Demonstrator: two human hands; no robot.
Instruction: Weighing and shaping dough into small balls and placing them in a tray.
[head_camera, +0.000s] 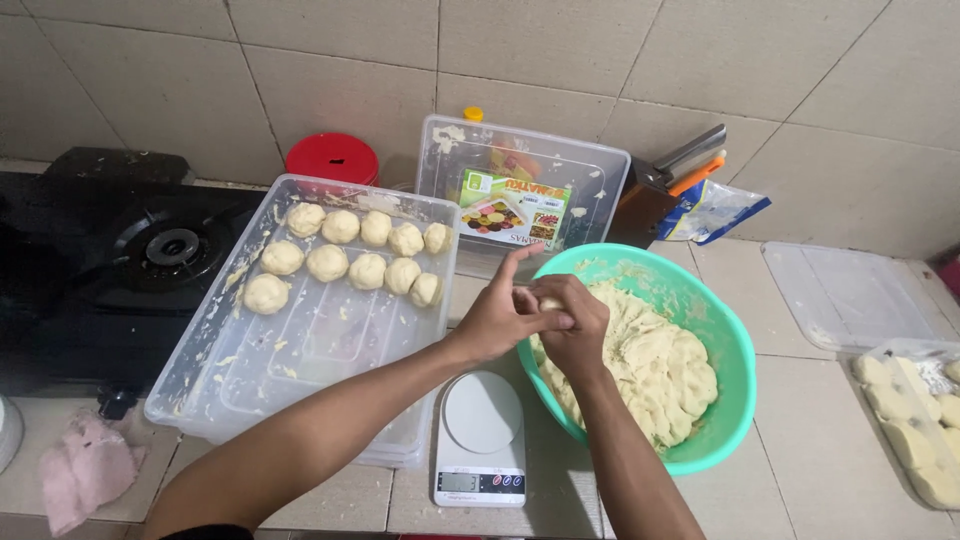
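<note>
Both your hands meet at the middle of the frame, right over the near rim of the green bowl (735, 400). Your left hand (497, 318) is cupped with the forefinger lifted, and your right hand (578, 328) is curled against it; between them sits a small piece of dough (549, 303), mostly hidden, so how tightly the palms close on it I cannot tell exactly, but both are wrapped around it.

As for progress: left of centre, the clear tray (200, 385) already carries eleven rolled dough balls (352, 255), two rows of five along its far end and one more starting a third row. Most of that tray's floor shows only smears and crumbs, so I judge there is plenty of room to fill.

And plenty left to work through: the mass of dough (660, 370) in the bowl is large and pitted with pinch marks. By my reckoning, you are early to midway.

The white kitchen scale (481, 440) lies on the counter (800, 440) just below your hands, its platform bare. At the far right edge, another tray (880, 352) holds pale pieces.
</note>
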